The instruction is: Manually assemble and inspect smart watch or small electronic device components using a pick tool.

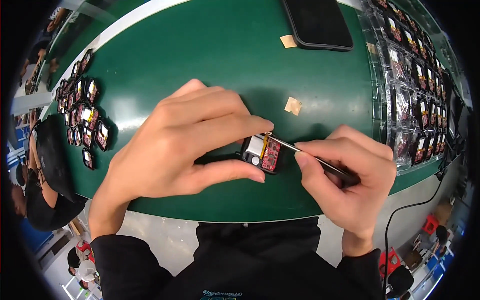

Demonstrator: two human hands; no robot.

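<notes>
Desk (210, 55) in glossy green is filling most of the view and carrying nearly all the other things. Clear plastic trays (377, 107) are lining its right end, holding rows of small black units with red boards. The left hand (175, 140) is gripping an opened black device (261, 154) by its edges, the index finger pressing at the top and the thumb bracing below. The right hand (355, 175) is pinching a slim dark tool (337, 171) between thumb and fingers. On the left side, a loose cluster of similar units (87, 117) is lying piled together. A black phone (320, 22) is resting near the far edge. The tool is slanting leftward, its thin tip reaching the device's upper end beside the index fingertip — exactly what it is touching is too small to tell. The device is sitting between the two hands, showing a red circuit board (271, 156), a silvery-white block (254, 146) and a pale round disc (255, 161). Two tan squares (293, 106) are lying beyond — one beside the phone.
</notes>
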